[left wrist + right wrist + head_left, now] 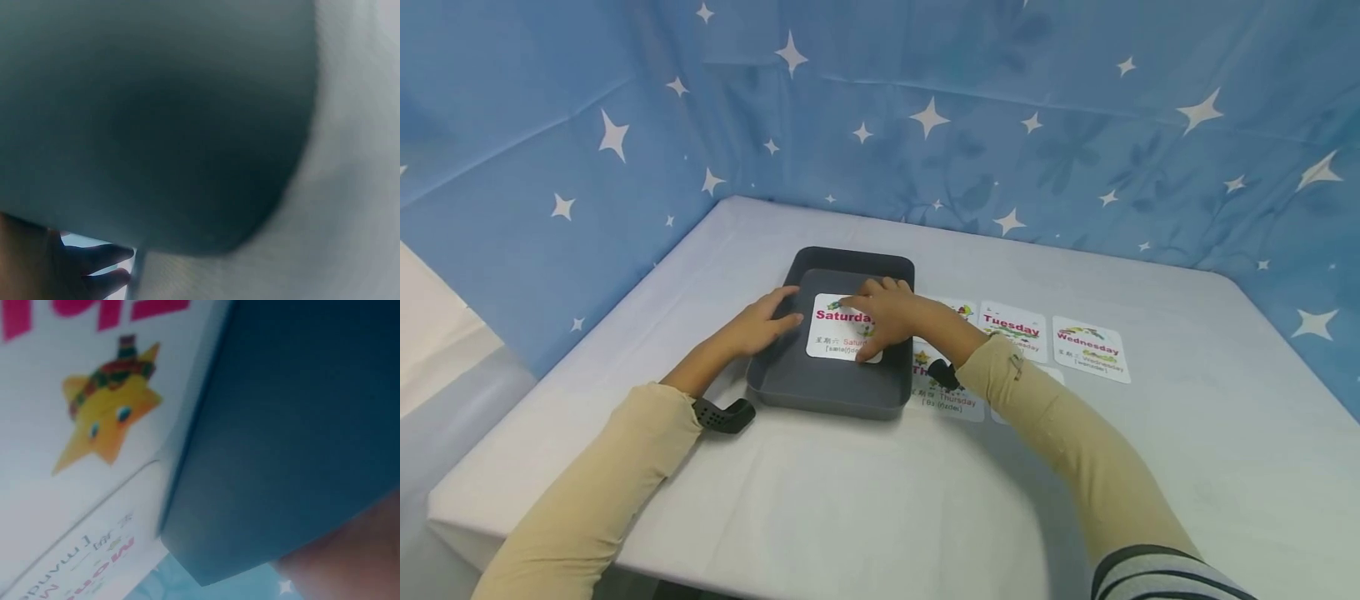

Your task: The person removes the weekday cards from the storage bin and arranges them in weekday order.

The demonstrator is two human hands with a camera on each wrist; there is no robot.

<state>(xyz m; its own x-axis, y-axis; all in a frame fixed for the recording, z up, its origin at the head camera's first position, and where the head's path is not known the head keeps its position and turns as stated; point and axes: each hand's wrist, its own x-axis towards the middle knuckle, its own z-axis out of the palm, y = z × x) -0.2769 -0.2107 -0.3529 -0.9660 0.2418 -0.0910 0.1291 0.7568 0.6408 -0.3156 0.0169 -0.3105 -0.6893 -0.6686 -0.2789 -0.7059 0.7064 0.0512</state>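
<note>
In the head view a dark grey tray point(850, 387) lies on the table, and a white Saturday card point(822, 329) shows over its inside. My right hand point(891, 312) reaches in from the right and holds this card, index finger near its top edge and thumb at its lower right corner; part of the card is hidden under it. At the tray's left side my left hand point(758, 325) rests by the rim, thumb and index finger extended over it. In the left wrist view only a few fingers point(103, 256) show, at the bottom left.
Right of the tray lie several weekday cards, among them a Tuesday card point(1017, 329), a Wednesday card point(1090, 350) and a Thursday card point(951, 404), partly behind the right arm. A white cloth covers the table point(850, 492). A blue star-patterned curtain point(880, 92) hangs behind.
</note>
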